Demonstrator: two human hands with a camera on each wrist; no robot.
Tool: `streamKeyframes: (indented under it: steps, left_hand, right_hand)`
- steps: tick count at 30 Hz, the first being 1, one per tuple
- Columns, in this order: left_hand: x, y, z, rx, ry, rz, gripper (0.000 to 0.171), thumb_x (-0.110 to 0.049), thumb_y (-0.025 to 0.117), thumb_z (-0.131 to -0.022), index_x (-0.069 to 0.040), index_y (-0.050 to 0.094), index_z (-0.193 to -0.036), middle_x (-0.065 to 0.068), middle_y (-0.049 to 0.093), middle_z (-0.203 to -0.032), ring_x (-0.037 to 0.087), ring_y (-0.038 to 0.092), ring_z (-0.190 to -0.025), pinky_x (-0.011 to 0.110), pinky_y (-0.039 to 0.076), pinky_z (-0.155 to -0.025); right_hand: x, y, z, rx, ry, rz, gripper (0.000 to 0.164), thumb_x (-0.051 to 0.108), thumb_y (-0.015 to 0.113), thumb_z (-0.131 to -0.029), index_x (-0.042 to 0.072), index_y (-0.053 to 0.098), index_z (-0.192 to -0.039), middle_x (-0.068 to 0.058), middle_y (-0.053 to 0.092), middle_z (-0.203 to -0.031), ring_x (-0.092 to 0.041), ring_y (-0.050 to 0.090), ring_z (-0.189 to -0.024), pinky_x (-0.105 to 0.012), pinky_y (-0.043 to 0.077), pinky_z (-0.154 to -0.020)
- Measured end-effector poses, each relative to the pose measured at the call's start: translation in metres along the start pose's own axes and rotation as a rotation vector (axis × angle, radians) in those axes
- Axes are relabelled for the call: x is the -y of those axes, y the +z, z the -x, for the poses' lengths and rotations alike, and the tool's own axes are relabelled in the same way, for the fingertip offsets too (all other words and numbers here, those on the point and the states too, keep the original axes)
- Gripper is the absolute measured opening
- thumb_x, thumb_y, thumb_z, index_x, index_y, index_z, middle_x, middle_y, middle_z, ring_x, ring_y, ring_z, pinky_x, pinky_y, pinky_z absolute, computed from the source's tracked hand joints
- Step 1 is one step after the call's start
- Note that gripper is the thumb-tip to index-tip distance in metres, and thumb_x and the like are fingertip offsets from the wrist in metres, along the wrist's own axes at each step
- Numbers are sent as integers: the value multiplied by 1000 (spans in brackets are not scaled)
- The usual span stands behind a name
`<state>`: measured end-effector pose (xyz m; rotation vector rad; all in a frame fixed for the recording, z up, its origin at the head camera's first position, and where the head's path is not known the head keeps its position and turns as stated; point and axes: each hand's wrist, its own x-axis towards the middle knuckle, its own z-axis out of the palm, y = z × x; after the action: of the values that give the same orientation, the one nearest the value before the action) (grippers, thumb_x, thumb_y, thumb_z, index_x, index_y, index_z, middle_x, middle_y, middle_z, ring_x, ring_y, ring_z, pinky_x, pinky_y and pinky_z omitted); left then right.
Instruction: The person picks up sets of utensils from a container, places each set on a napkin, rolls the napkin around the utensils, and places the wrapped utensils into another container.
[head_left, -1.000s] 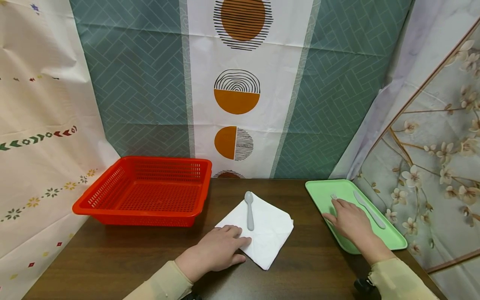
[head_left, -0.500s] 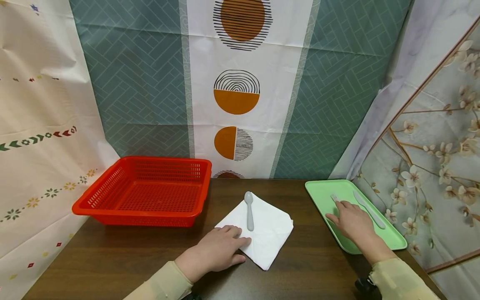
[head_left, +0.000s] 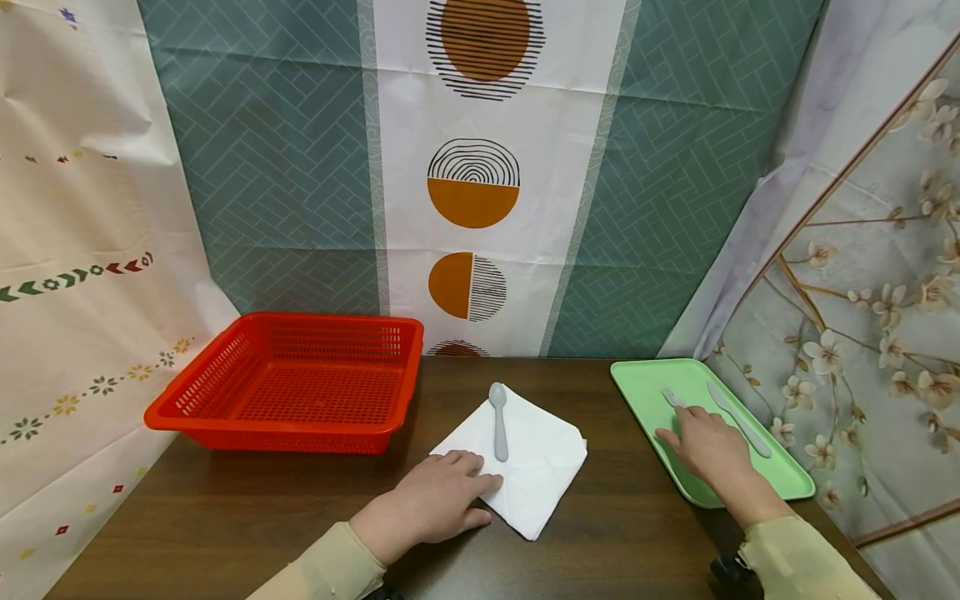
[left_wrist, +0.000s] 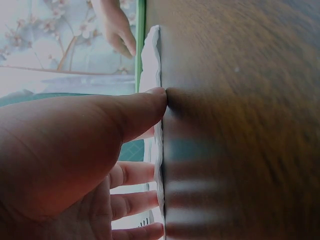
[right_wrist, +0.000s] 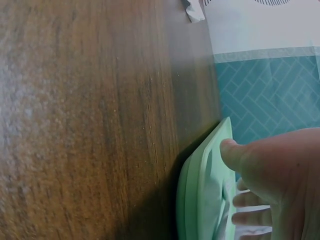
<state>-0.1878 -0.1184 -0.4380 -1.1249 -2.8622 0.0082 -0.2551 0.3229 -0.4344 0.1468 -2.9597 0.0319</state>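
Observation:
My left hand point(head_left: 431, 500) rests its fingertips on a folded white napkin point(head_left: 536, 471). In the left wrist view its thumb point(left_wrist: 142, 112) touches down beside the napkin. A grey plastic spoon point(head_left: 500, 425) lies on the napkin, bowl end away from me. Over the green tray point(head_left: 645, 387) is my right hand point(head_left: 712, 450), its fingers extended in the right wrist view. The tines of a grey fork point(head_left: 671, 396) show beyond its fingertips; the hand hides the handle. To the right of the fork, a grey knife point(head_left: 738, 421) lies in the tray.
A red perforated basket point(head_left: 300, 429) stands at the back left of the brown wooden table point(head_left: 600, 533). Patterned cloths point(head_left: 660, 208) hang behind and at both sides.
My right hand has moved slightly right and toward me over the tray, and more of the fork shows. The left hand, napkin and spoon have stayed put.

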Motion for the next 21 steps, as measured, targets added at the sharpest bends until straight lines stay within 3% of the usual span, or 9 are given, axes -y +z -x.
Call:
streamKeyframes:
  steps: [12,21]
  left_hand:
    - [0,1,-1,-4,4,-2,46,-49,78,-101,-32,71,-144,4,66,-137,27,63,-131,48,56,-101]
    - [0,0,0,-8,1,-4,46,-49,78,-101,-32,71,-143,3,66,-136,27,62,-132,48,56,-101]
  right_hand:
    - [-3,2,-3,21,29,-2,64,39,68,-110,-15,59,-144,-38,62,-133,-61,59,-118,-71,53,-89]
    - [-5,3,-4,2,21,-4,56,36,71,-108,-12,64,-137,-33,64,-121,-57,62,-107,-69,54,-83]
